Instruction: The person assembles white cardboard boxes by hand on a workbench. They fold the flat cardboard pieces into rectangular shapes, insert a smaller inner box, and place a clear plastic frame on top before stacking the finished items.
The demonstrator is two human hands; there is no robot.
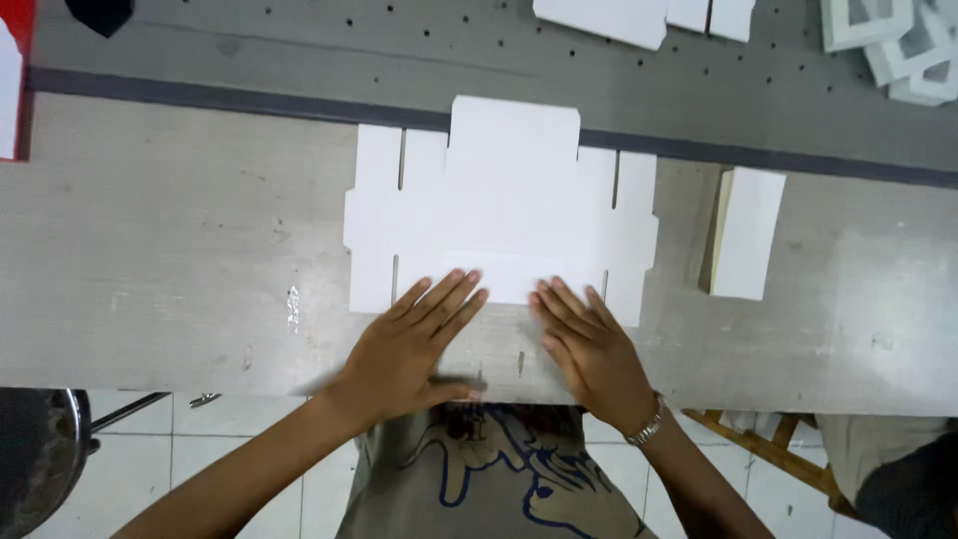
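Observation:
A flat white die-cut cardboard box blank [504,195] lies spread on the grey worktable [180,260], with flaps and slits along its sides. My left hand [414,344] rests palm down at the blank's near edge, fingers spread and touching its lower flap. My right hand [589,349], with a metal bracelet at the wrist, lies flat beside it, fingertips on the same near flap. Neither hand grips anything.
A stack of white folded card pieces [743,232] stands to the right of the blank. More white blanks [639,17] and window-cut boxes [903,40] lie at the far side. A red item [12,70] sits at far left. Another person's clothing [893,469] shows at bottom right.

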